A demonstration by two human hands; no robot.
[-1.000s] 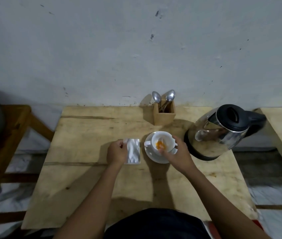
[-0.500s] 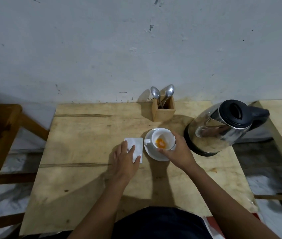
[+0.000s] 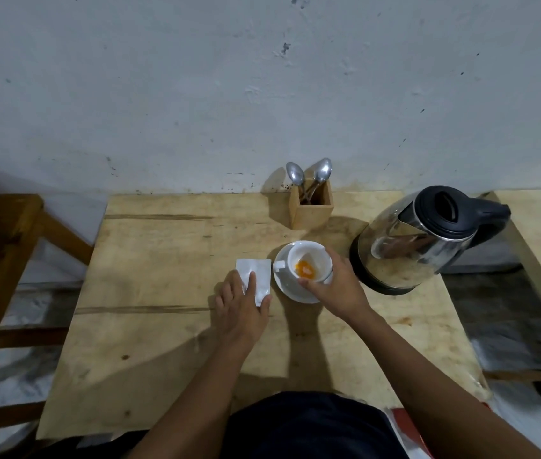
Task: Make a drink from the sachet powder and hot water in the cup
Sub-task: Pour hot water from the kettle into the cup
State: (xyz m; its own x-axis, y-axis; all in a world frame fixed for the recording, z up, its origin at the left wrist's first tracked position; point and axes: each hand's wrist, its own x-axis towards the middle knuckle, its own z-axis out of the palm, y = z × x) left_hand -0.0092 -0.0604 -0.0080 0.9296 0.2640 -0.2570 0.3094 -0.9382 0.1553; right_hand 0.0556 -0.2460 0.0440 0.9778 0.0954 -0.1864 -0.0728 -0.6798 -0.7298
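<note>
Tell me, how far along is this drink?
Done: orange powder lies in the cup, and the sachet lies flat on the table under the left hand. In hand: the right hand grips the cup's rim. Left: pouring from the kettle and probably stirring; both spoons sit in their holder.

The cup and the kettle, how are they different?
The cup is small and white; the kettle is big, shiny metal with black parts. The cup is open on top, with orange powder inside; the kettle's lid is shut. The right hand holds the cup, which sits on a saucer; nothing touches the kettle. Both stand on the wooden table.
</note>
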